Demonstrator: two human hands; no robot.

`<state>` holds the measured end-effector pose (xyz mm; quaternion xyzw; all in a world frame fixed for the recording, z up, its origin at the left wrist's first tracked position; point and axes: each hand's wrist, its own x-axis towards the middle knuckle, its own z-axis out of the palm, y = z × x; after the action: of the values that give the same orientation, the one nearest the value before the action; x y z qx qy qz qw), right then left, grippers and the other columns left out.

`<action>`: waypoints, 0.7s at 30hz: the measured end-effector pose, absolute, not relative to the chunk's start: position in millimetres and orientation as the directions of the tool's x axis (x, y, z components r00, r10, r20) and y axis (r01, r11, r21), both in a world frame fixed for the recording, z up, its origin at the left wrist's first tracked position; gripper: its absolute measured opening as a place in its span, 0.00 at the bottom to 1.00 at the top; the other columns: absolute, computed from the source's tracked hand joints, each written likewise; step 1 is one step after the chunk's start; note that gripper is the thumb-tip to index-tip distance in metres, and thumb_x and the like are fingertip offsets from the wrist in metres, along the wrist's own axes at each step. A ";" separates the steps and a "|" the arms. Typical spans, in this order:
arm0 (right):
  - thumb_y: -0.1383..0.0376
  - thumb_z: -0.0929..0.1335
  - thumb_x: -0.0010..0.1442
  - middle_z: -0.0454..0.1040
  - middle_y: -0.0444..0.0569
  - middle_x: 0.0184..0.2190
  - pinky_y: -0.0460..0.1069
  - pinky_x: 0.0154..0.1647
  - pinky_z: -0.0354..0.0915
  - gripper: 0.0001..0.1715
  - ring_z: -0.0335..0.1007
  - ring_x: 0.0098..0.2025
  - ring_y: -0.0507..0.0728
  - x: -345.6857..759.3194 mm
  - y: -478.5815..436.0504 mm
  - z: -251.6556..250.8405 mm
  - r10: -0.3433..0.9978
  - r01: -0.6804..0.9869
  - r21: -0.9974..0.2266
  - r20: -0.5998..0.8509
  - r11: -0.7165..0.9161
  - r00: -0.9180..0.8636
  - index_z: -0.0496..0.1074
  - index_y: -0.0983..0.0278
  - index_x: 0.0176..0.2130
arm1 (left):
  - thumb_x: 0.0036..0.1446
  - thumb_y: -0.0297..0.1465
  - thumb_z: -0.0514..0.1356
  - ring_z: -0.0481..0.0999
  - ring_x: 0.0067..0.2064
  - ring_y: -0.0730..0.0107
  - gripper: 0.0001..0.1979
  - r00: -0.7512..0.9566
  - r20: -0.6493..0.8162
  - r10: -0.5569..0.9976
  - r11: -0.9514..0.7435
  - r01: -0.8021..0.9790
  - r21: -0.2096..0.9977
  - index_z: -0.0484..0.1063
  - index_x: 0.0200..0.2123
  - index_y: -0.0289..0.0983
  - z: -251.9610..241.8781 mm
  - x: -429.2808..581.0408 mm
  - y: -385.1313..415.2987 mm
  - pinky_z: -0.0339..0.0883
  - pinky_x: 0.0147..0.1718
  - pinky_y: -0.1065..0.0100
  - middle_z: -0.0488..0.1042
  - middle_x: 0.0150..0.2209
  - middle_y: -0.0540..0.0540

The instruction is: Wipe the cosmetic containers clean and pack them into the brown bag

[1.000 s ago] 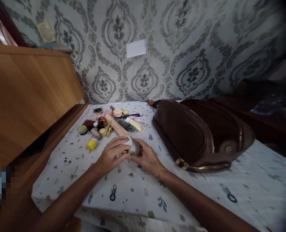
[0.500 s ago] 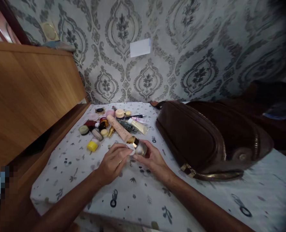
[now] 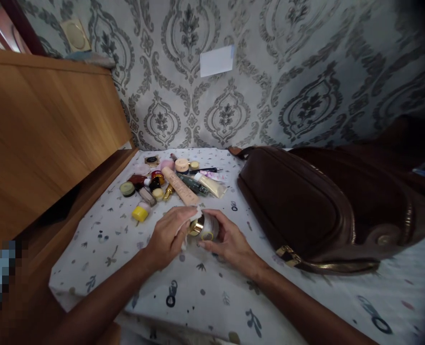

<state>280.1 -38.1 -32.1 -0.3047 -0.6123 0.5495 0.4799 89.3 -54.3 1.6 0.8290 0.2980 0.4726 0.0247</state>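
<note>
My right hand point(image 3: 230, 240) is wrapped round a cosmetic jar point(image 3: 209, 228) with a clear body and a shiny gold lid, tipped so the lid faces left. In my left hand point(image 3: 169, 237) is a white wipe point(image 3: 194, 215), pressed against the gold lid; part of it is hidden by the fingers. Just beyond the hands lies a peach squeeze tube point(image 3: 179, 186). A cream tube point(image 3: 211, 185) and a dark green tube point(image 3: 192, 183) rest beside it. To the left sits a small yellow-lidded jar point(image 3: 140, 213).
A large brown leather bag point(image 3: 291, 201) fills the right of the patterned tablecloth point(image 3: 126, 287). Several more cosmetics, among them a green-lidded jar point(image 3: 127, 189) and a compact point(image 3: 152, 160), cluster at the back left. A wooden cabinet point(image 3: 50, 115) borders the left side.
The wipe has shifted from the lid's near face to round its top and side. The jar has turned slightly in my right hand. The whole view has moved a little.
</note>
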 end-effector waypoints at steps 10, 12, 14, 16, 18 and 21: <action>0.59 0.79 0.44 0.74 0.48 0.48 0.54 0.54 0.65 0.36 0.69 0.50 0.60 282.0 -39.1 -24.6 0.940 -0.233 -0.967 0.168 0.100 -0.298 0.67 0.59 0.51 | 0.65 0.22 0.53 0.77 0.50 0.63 0.16 0.351 0.745 0.567 -0.789 0.491 0.369 0.69 0.54 0.36 -2.8 84.1 -51.5 0.73 0.48 0.61 0.78 0.47 0.39; 0.59 0.79 0.44 0.75 0.48 0.47 0.53 0.52 0.67 0.36 0.70 0.49 0.59 282.5 -39.2 -22.1 0.949 -0.231 -0.970 0.136 0.070 -0.283 0.67 0.59 0.50 | 0.64 0.20 0.53 0.76 0.51 0.63 0.17 0.368 0.762 0.532 -0.813 0.473 0.339 0.69 0.54 0.36 -1.6 84.2 -52.4 0.73 0.49 0.60 0.77 0.47 0.39; 0.58 0.79 0.45 0.75 0.48 0.46 0.53 0.49 0.68 0.35 0.70 0.47 0.59 282.7 -40.1 -19.2 0.955 -0.229 -0.973 0.104 0.039 -0.279 0.68 0.60 0.50 | 0.63 0.19 0.53 0.76 0.52 0.63 0.18 0.394 0.776 0.493 -0.838 0.454 0.302 0.69 0.55 0.35 -0.7 84.3 -53.2 0.73 0.50 0.60 0.78 0.47 0.38; 0.58 0.79 0.45 0.74 0.48 0.46 0.52 0.48 0.68 0.34 0.70 0.47 0.58 282.8 -41.1 -16.8 0.957 -0.244 -0.969 0.094 0.025 -0.276 0.68 0.60 0.49 | 0.63 0.18 0.52 0.75 0.54 0.62 0.20 0.431 0.785 0.446 -0.864 0.436 0.252 0.68 0.56 0.35 -0.7 84.6 -53.9 0.73 0.51 0.58 0.77 0.48 0.37; 0.58 0.79 0.45 0.74 0.48 0.46 0.52 0.47 0.69 0.33 0.70 0.46 0.58 282.8 -41.3 -16.4 0.957 -0.261 -0.965 0.094 0.019 -0.276 0.69 0.60 0.48 | 0.64 0.19 0.51 0.73 0.57 0.59 0.19 0.476 0.793 0.381 -0.890 0.422 0.174 0.67 0.57 0.34 -1.2 85.7 -54.8 0.73 0.52 0.55 0.77 0.50 0.35; 0.58 0.79 0.45 0.75 0.47 0.43 0.51 0.44 0.69 0.31 0.70 0.44 0.57 282.6 -40.2 -18.6 0.957 -0.277 -0.961 0.092 0.013 -0.276 0.70 0.60 0.47 | 0.66 0.21 0.51 0.72 0.58 0.56 0.16 0.539 0.799 0.266 -0.911 0.412 0.025 0.69 0.54 0.30 -0.9 89.0 -56.4 0.75 0.51 0.54 0.78 0.48 0.34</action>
<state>282.6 -40.2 -18.6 -0.3352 -0.5068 0.6175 0.4994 89.0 -56.4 -0.9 0.8733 0.1942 0.4390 -0.0831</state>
